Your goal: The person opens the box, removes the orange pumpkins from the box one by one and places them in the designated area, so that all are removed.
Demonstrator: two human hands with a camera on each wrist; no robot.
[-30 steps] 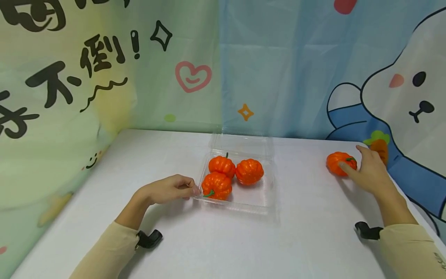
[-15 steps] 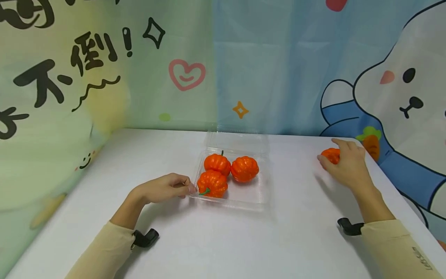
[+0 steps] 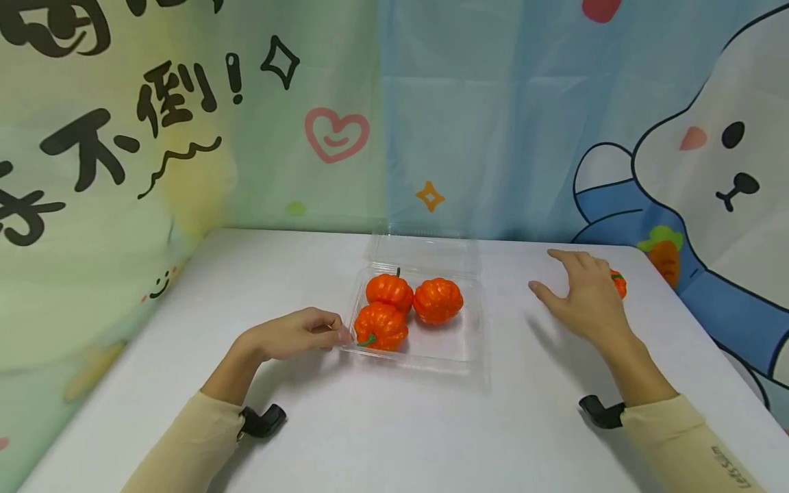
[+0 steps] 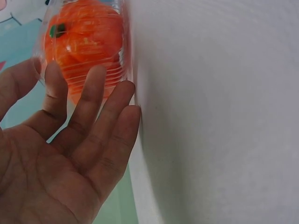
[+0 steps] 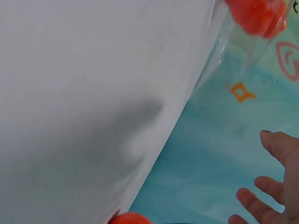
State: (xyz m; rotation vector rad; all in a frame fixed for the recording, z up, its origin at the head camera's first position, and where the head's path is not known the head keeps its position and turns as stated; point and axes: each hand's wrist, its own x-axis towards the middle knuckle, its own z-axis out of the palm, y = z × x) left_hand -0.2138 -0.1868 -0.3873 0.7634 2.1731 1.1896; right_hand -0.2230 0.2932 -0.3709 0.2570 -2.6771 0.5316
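Pinching the box [image 3: 440,348] with the left hand [image 3: 292,334], thumb to fingers, at the corner nearest that hand. Showing three pumpkins [image 3: 438,301] inside, just right of the left hand, and the lid [image 3: 425,252] turned back beyond them. Hovering above the desk [image 3: 493,418] with the right hand [image 3: 585,294], released, fingers spread. Showing another pumpkin [image 3: 620,284] just right of the right hand, mostly hidden behind it.

In the head view, the left hand [image 3: 301,334], at eight o'clock, is gently bent. The right hand [image 3: 587,298], toward three, is spread.
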